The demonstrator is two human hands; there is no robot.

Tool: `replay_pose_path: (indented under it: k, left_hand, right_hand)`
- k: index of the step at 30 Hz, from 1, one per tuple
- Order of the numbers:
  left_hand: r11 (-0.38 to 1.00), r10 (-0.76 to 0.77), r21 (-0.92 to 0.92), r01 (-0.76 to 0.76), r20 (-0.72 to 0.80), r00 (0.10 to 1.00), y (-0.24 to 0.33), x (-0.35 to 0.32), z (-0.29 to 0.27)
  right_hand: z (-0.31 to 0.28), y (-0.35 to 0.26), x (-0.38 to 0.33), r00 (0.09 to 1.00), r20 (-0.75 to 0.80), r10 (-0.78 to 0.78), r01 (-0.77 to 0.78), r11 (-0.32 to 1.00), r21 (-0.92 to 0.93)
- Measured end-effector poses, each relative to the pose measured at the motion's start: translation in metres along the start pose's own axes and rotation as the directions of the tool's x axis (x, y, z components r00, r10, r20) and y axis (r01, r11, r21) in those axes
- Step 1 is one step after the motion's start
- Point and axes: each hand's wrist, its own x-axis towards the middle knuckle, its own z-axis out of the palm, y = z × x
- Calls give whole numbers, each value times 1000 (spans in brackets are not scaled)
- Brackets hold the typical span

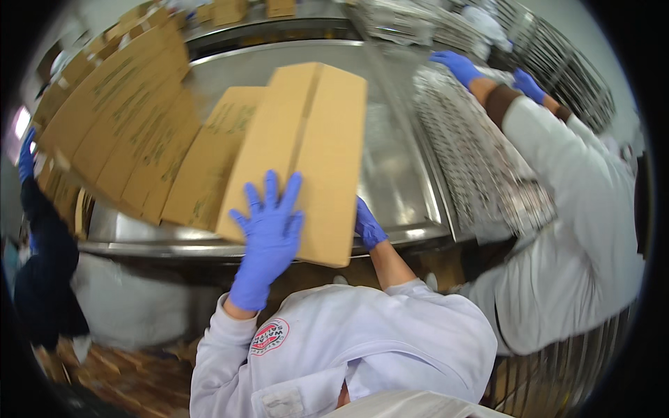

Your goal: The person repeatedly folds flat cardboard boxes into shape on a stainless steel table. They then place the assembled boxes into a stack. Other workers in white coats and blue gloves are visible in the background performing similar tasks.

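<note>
A closed cardboard box (327,153), its two top flaps meeting along a centre seam, lies tilted in front of me at the near edge of a steel table. My left hand (270,226), in a blue glove, rests flat on the near left part of its top with the fingers spread. At the box's near right side is my right hand (369,226), also gloved in blue; its fingers are largely hidden by the box. Just left of it, another cardboard box (216,150) stands at the end of a row of cardboard boxes (118,111).
The steel table (397,167) has a raised rim. At right, a person in white with blue gloves (456,67) reaches over plastic-wrapped trays (474,146). A person in dark sleeves (45,258) stands at left. Wire racks (564,63) and more cartons (226,10) are farther back.
</note>
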Motion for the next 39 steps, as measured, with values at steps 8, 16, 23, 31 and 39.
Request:
replay_pose_path:
  k: [8,16,23,31,39]
  left_hand:
    - [43,274,-994,-103,-87,958,-41,75,157]
    - [-11,138,-939,344,339,931,-17,131,133]
    - [417,472,-795,-439,-223,853,52,121,164]
    - [627,404,-683,-375,-126,906,38,118,149]
    - [692,441,-606,-392,-76,895,65,123,156]
  right_hand:
    - [87,-243,-51,810,277,-517,509,386,-769]
    - [33,-166,66,966,103,-236,56,-195,-979]
    - [1,-152,93,915,281,-291,241,-166,-956]
    - [28,-181,-28,698,62,-713,12,-75,-997]
    - [-80,-142,-83,371,-305,-877,-125,278,-952]
